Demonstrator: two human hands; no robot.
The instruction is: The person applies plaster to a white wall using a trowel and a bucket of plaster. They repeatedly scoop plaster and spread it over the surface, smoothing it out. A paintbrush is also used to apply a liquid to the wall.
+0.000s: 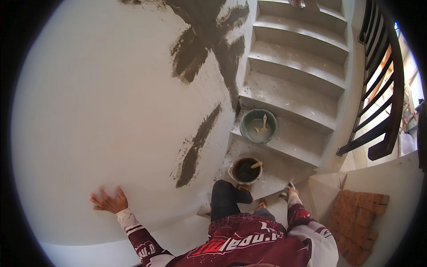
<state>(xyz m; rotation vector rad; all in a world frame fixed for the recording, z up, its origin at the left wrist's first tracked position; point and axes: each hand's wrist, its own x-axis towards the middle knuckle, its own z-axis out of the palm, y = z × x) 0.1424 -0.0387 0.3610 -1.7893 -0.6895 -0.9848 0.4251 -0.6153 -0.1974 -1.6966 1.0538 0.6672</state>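
I spread my empty left hand on the white, grey-streaked wall at lower left, seemingly for balance, my right hand's grip unclear, a round, pale-rimmed bucket near centre, probably for reach.

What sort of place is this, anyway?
Probably a stairwell under repair: pale steps climb beside a white wall smeared with dark patches, and a green bucket holds a brush.
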